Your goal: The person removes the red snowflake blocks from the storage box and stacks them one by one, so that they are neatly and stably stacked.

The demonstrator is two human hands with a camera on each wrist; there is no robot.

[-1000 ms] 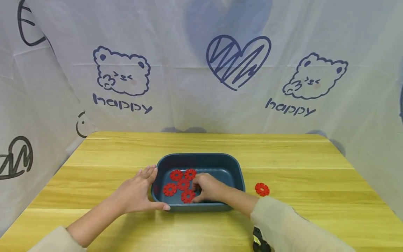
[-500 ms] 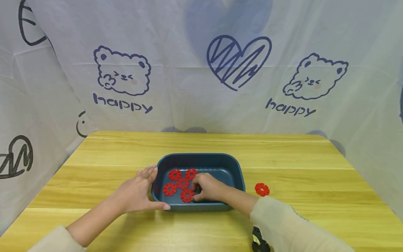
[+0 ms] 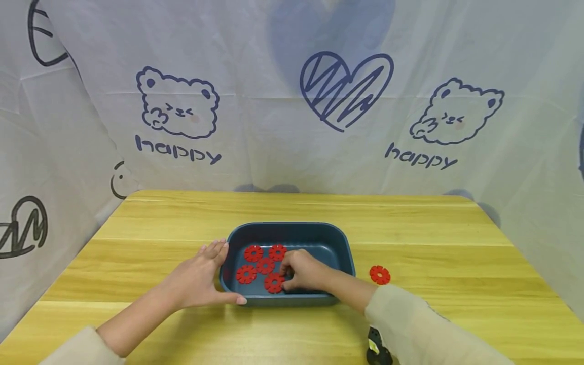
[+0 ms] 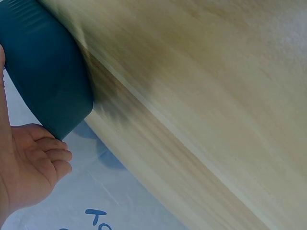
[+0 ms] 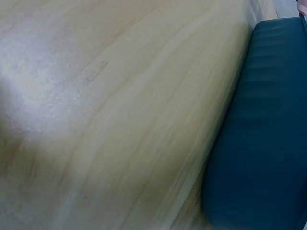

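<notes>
A dark blue-green plastic box [image 3: 319, 299] stands on the table with several red notched plastic discs [image 3: 246, 274] lying inside, mostly toward its left half. At the box's near left corner my left hand [image 3: 201, 276] grips the wall, thumb along the front and fingers at the left rim. The left wrist view shows those fingers [image 4: 60, 155] bent at the rim. Inside the box, my right hand [image 3: 303, 271] has curled fingers and pinches the right edge of the front red disc [image 3: 274, 282]. The right wrist view shows only the box's outer wall [image 5: 259, 129] and tabletop.
One more red disc [image 3: 380, 275] lies on the wooden table [image 3: 433, 228], right of the box. A black item with a yellow patch [image 3: 377, 350] shows below the right sleeve. White printed cloth [image 3: 260, 116] hangs behind the table and at its sides.
My right hand has shifted slightly right, and the front disc moved with it, after a small leftward shift. The back discs have slid a little apart. My left hand stays put.
</notes>
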